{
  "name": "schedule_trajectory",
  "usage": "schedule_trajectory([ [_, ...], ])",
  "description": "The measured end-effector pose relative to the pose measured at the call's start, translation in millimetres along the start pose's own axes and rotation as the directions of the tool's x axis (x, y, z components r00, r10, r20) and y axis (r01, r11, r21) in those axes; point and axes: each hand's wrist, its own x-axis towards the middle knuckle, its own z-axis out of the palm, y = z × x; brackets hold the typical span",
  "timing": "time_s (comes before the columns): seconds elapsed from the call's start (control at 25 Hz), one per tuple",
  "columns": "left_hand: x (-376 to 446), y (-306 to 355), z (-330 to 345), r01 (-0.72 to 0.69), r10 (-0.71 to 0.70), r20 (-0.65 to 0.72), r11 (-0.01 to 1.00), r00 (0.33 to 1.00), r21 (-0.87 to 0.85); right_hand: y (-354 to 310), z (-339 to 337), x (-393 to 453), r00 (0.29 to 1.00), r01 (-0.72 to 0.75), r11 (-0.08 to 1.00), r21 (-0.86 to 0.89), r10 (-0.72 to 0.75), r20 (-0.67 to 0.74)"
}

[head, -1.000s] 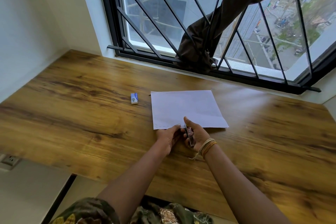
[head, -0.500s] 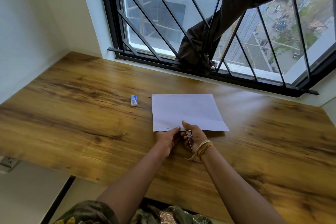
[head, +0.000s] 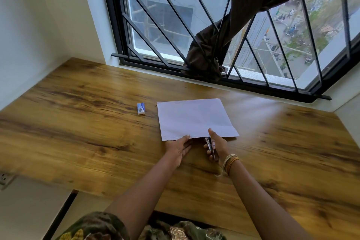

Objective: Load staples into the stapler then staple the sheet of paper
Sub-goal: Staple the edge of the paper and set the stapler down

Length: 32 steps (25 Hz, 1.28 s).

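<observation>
Nearest, just below the sheet of paper (head: 194, 119), the right hand (head: 217, 147) wraps its fingers around a small stapler (head: 211, 148), whose nose meets the sheet's near edge; the thumb lies on the paper. The left hand (head: 178, 147) rests beside it, fingers together and flat, tips touching that same edge. Left of the sheet lies a small staple box (head: 140, 108); whether it is open cannot be told. All sit on the wooden desk (head: 78, 122). Beyond the sheet, a dark curtain (head: 224, 45) hangs knotted through the window bars (head: 155, 25).

Both our arms reach fwd, L hand (head: 180, 147) lying flat w/ fingers extended and fingertips pinning the sheet's near edge, R hand (head: 217, 147) curled round the stapler, thumb stretched fwd, thread bands on wrist.
</observation>
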Motion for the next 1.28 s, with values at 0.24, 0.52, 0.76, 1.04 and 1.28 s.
schedule_trajectory([
  [0.24, 0.1, 0.0, 0.5, 0.006, -0.007, 0.012, 0.999, 1.0, 0.036, 3.0, -39.6, 8.9, 0.977, 0.103, 0.991, -0.082, -0.116, -0.179],
  [0.52, 3.0, -0.8, 0.0, 0.001, -0.002, 0.015, 0.999, 1.0, 0.054, 28.5, -89.3, 7.2, 0.741, -0.056, 0.653, -0.755, -0.48, -0.47],
  [0.76, -0.3, -0.8, -1.3, -0.003, 0.001, 0.033, 0.999, 0.999, 0.045, 27.5, -78.5, -2.9, 0.644, -0.08, 0.552, -0.83, -0.606, -0.466],
  [1.04, -7.8, 6.2, 1.1, 0.069, -0.076, 0.053, 0.99, 0.996, 0.124, 15.1, -4.4, 10.3, 0.551, 0.55, 0.067, -0.832, -0.778, 0.302],
  [1.28, -25.3, 17.1, -15.0, 0.021, -0.033, 0.02, 0.895, 0.999, 0.446, 9.8, 5.8, 33.0, 0.64, 0.549, 0.142, -0.824, -0.705, 0.305],
])
